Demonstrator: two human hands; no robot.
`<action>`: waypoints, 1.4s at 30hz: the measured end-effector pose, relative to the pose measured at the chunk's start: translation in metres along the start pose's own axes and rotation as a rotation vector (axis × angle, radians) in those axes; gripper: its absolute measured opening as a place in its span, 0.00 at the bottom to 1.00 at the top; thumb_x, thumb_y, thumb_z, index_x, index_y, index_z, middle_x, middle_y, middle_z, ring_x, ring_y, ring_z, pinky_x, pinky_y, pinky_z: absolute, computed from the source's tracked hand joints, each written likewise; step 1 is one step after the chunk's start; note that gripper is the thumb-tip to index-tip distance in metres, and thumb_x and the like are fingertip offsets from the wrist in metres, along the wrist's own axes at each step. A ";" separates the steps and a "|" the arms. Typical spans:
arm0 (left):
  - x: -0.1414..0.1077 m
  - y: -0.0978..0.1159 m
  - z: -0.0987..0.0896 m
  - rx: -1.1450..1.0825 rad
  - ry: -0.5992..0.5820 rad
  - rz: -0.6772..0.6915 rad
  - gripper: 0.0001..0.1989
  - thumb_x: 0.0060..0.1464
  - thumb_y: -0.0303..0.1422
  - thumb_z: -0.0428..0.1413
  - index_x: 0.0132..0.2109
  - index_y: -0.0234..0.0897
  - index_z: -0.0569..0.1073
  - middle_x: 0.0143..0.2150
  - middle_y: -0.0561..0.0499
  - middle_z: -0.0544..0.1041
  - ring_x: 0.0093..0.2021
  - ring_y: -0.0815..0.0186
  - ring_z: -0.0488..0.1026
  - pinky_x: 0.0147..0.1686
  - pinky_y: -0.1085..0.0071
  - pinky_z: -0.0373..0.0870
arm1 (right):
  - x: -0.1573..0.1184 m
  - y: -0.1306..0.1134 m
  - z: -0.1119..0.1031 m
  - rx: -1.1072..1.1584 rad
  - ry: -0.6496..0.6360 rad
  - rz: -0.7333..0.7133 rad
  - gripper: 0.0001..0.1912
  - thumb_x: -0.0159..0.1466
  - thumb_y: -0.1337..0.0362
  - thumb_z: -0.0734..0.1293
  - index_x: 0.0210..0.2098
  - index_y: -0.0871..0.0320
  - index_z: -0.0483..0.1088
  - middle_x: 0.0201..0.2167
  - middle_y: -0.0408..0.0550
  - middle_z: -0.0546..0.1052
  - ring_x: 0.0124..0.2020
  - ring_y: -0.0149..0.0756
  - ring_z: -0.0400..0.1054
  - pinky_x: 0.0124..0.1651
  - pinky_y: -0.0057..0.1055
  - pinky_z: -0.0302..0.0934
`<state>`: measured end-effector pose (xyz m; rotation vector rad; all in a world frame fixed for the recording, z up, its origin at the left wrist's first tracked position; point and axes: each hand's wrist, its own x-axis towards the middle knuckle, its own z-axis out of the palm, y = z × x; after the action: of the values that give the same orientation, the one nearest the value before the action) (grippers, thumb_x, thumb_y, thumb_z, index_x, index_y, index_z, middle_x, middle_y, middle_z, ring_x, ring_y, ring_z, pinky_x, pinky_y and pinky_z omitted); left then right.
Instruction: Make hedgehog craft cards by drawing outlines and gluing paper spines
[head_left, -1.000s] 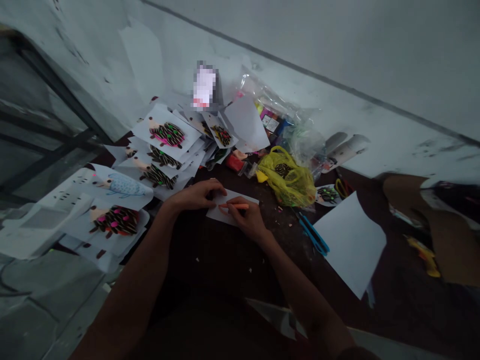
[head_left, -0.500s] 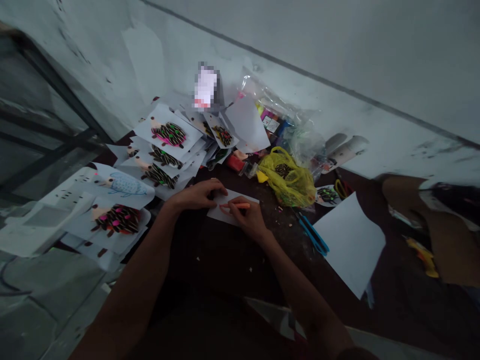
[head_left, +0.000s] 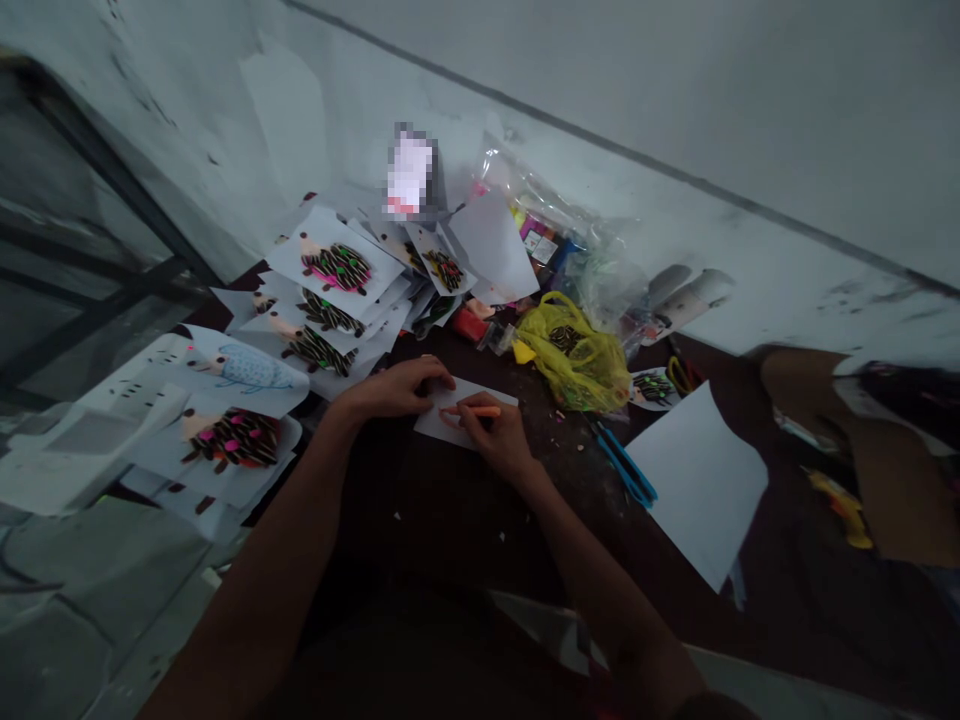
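A small white paper sheet [head_left: 436,431] lies flat on the dark brown worktop [head_left: 442,500]. A slim orange pen [head_left: 486,411] slants over the sheet, tip toward its left side.

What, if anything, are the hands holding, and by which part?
The right hand holds an orange pen by its barrel, toward the writing end; the left hand rests on white paper.

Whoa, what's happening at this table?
Someone is working on a small white paper. Their right hand holds an orange pen with its tip at the paper, and their left hand rests at the paper's left side. Hedgehog pictures lie in piles to the left. Off to the right are a yellow bag, blue scissors and a bigger white sheet.
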<state>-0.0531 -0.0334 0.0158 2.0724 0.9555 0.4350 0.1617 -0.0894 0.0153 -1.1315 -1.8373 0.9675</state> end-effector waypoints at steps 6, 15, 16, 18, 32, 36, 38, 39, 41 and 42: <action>0.000 -0.001 -0.001 -0.003 -0.020 0.004 0.20 0.47 0.23 0.53 0.49 0.35 0.73 0.47 0.48 0.70 0.42 0.65 0.69 0.42 0.70 0.67 | 0.000 -0.002 -0.001 -0.052 0.004 0.003 0.12 0.66 0.59 0.64 0.33 0.57 0.77 0.29 0.46 0.79 0.28 0.32 0.71 0.31 0.28 0.61; 0.000 0.001 -0.002 -0.023 -0.031 -0.025 0.22 0.45 0.22 0.52 0.50 0.35 0.72 0.49 0.47 0.70 0.43 0.65 0.69 0.45 0.69 0.68 | -0.002 0.005 -0.017 -0.105 0.249 0.014 0.13 0.63 0.62 0.63 0.24 0.57 0.71 0.22 0.42 0.74 0.23 0.29 0.66 0.27 0.26 0.57; 0.000 0.001 -0.002 -0.022 -0.033 -0.024 0.22 0.45 0.23 0.52 0.50 0.36 0.72 0.49 0.47 0.70 0.43 0.65 0.69 0.44 0.69 0.68 | -0.002 0.005 -0.019 -0.111 0.275 0.017 0.13 0.63 0.62 0.63 0.23 0.57 0.70 0.21 0.41 0.72 0.22 0.29 0.65 0.26 0.26 0.56; 0.000 -0.001 -0.002 -0.020 -0.030 -0.017 0.22 0.45 0.23 0.52 0.50 0.36 0.72 0.49 0.47 0.70 0.43 0.65 0.70 0.44 0.70 0.68 | -0.002 0.005 -0.019 -0.109 0.283 0.025 0.13 0.63 0.62 0.63 0.23 0.57 0.69 0.20 0.41 0.71 0.21 0.29 0.64 0.25 0.26 0.55; 0.000 -0.001 -0.001 -0.008 -0.022 -0.008 0.19 0.49 0.25 0.54 0.49 0.35 0.73 0.47 0.47 0.70 0.42 0.65 0.68 0.42 0.70 0.67 | -0.004 -0.003 0.003 -0.035 0.045 0.011 0.12 0.67 0.59 0.64 0.34 0.58 0.78 0.29 0.45 0.78 0.26 0.31 0.69 0.30 0.27 0.60; 0.000 -0.002 0.000 -0.004 -0.021 -0.010 0.19 0.48 0.25 0.54 0.49 0.35 0.73 0.47 0.48 0.70 0.40 0.66 0.68 0.41 0.71 0.66 | -0.003 -0.004 0.004 -0.025 0.045 0.011 0.12 0.66 0.58 0.64 0.34 0.57 0.77 0.29 0.46 0.78 0.28 0.32 0.71 0.32 0.28 0.62; 0.000 -0.003 0.000 -0.002 -0.020 0.002 0.19 0.48 0.25 0.54 0.49 0.35 0.73 0.47 0.47 0.70 0.41 0.66 0.68 0.41 0.71 0.66 | -0.003 -0.003 0.005 -0.021 0.040 0.007 0.12 0.66 0.58 0.64 0.34 0.57 0.77 0.30 0.47 0.79 0.30 0.33 0.72 0.33 0.28 0.63; 0.000 -0.003 0.000 -0.003 -0.017 0.008 0.19 0.49 0.25 0.54 0.49 0.35 0.73 0.47 0.47 0.70 0.41 0.65 0.69 0.41 0.71 0.66 | -0.002 -0.003 0.005 -0.020 0.034 0.009 0.12 0.67 0.58 0.64 0.34 0.57 0.77 0.30 0.47 0.79 0.30 0.33 0.72 0.34 0.28 0.64; 0.000 -0.004 0.000 -0.008 -0.011 0.015 0.18 0.49 0.26 0.55 0.49 0.34 0.73 0.47 0.47 0.70 0.42 0.65 0.69 0.42 0.70 0.66 | -0.002 -0.003 0.006 -0.021 0.025 0.013 0.13 0.67 0.57 0.64 0.34 0.57 0.77 0.30 0.47 0.79 0.30 0.34 0.73 0.34 0.28 0.64; 0.000 -0.004 0.000 -0.012 -0.010 0.015 0.18 0.49 0.26 0.55 0.49 0.35 0.73 0.47 0.47 0.70 0.42 0.65 0.69 0.42 0.70 0.67 | -0.001 -0.003 0.006 -0.024 0.024 0.014 0.13 0.66 0.57 0.64 0.34 0.57 0.76 0.30 0.47 0.79 0.30 0.34 0.72 0.34 0.29 0.64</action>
<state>-0.0547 -0.0315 0.0120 2.0708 0.9294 0.4365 0.1563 -0.0927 0.0149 -1.1667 -1.8283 0.9380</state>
